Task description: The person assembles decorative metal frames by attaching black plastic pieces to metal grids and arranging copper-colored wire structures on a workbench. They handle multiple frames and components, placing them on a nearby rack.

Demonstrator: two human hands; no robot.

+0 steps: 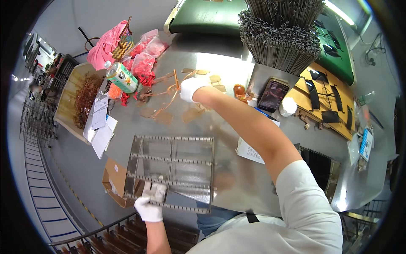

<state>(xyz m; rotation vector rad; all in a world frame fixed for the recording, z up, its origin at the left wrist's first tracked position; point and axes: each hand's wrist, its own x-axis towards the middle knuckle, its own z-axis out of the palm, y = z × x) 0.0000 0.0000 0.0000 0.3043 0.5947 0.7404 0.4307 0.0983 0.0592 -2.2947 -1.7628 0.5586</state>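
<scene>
My right hand (pixel 193 89), in a white glove, is stretched out over the far middle of the steel table. Its fingers are closed at a thin amber strip (pixel 176 79), and more amber strips and flat pieces (pixel 193 114) lie around it. Close to my body, my left hand (pixel 148 209), also gloved in white, grips the near left corner of a metal rack (pixel 170 160). The rack is an open rectangular frame with several notched crossbars, and the shiny tabletop shows through it. My left fingertips are partly hidden by the bar.
A bottle (pixel 122 77) and bags of red pieces (pixel 144 59) stand far left, beside a bin (pixel 69 99) of brown strands. A phone (pixel 273 95) leans against a box crammed with hooked wires (pixel 281 40). Black curved parts (pixel 312 94) lie on boards at right. A cardboard box (pixel 115 178) sits left.
</scene>
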